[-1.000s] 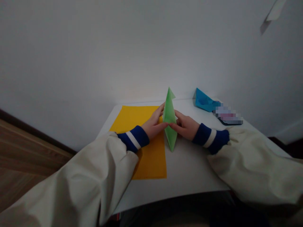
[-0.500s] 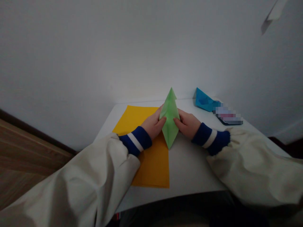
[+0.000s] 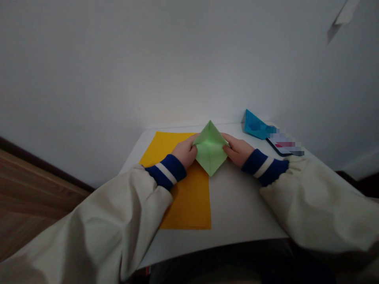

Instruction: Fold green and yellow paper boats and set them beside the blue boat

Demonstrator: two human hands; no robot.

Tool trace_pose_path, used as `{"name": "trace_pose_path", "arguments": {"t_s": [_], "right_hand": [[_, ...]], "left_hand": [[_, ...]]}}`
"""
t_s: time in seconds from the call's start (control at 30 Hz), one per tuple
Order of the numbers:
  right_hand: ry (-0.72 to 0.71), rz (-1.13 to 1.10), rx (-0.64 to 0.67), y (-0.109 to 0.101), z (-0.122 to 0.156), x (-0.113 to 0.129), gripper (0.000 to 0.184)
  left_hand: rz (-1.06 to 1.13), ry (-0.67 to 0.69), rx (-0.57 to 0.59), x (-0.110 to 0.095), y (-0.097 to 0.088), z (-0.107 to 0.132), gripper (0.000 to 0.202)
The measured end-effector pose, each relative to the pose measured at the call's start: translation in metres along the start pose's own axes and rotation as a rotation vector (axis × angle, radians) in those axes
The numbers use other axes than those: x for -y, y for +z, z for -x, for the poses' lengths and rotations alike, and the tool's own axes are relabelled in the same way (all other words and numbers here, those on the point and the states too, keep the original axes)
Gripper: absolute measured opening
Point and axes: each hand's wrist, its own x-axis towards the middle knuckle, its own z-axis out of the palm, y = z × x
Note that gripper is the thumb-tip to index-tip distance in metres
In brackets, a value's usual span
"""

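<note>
A folded green paper [image 3: 210, 148] now forms a diamond shape, held a little above the white table [image 3: 237, 205]. My left hand [image 3: 185, 152] pinches its left corner. My right hand [image 3: 238, 150] pinches its right corner. Both hands are closed on the paper, with the fingers partly hidden behind it. Under my left wrist lies a flat yellow sheet [image 3: 186, 197].
A folded blue paper boat [image 3: 256, 126] stands at the back right of the table, by the white wall. A phone [image 3: 282, 145] lies beside it. Wooden floor [image 3: 29, 189] shows to the left. The table's front edge is near my lap.
The green paper was a narrow upright shape. My hands pulled its sides apart, and it spread out into a wide diamond and sank lower.
</note>
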Motion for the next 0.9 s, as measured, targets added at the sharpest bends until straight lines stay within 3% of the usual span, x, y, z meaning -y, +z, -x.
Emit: {"name": "trace_pose_path", "arguments": {"t_s": [0.17, 0.43, 0.53, 0.63, 0.77, 0.9], "right_hand": [[-0.039, 0.046, 0.116, -0.002, 0.000, -0.004, 0.047], [-0.047, 0.236, 0.154, -0.002, -0.001, -0.008, 0.039], [-0.109, 0.220, 0.103, -0.004, -0.001, -0.007, 0.042], [-0.228, 0.191, -0.049, -0.007, -0.001, -0.006, 0.042], [-0.248, 0.216, -0.236, -0.009, 0.001, -0.004, 0.035], [-0.247, 0.238, -0.187, -0.011, 0.002, -0.003, 0.021]], "left_hand": [[0.003, 0.036, 0.028, 0.003, 0.000, 0.002, 0.057], [-0.284, 0.161, 0.081, -0.004, -0.004, 0.000, 0.035], [-0.484, 0.151, 0.073, -0.007, -0.006, 0.001, 0.037], [-0.620, 0.155, 0.078, -0.010, -0.008, 0.002, 0.037], [-0.725, 0.143, 0.099, -0.013, -0.009, 0.002, 0.036], [-0.730, 0.148, 0.110, -0.013, -0.009, 0.003, 0.038]]}}
